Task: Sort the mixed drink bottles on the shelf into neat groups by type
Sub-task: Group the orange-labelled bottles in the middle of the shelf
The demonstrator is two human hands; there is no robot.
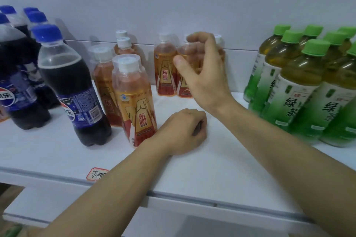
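Note:
Three groups of bottles stand on the white shelf [221, 161]: dark cola bottles [73, 86] with blue caps at the left, orange energy-drink bottles [134, 100] in the middle, green tea bottles [296, 86] with green caps at the right. My left hand [183, 131] rests on the shelf as a curled fist, just right of the front orange bottle, holding nothing. My right hand [204, 75] is raised in front of the rear orange bottles [165, 69]. Its fingers are loosely curled and blurred, the thumb out to the left, and it partly hides two of those bottles.
A handwritten label sticker [97, 174] sits on the shelf's front edge. The pale wall [173, 2] stands directly behind the bottles. Bare shelf surface lies between the orange and green groups. A lower shelf edge [57, 215] shows beneath.

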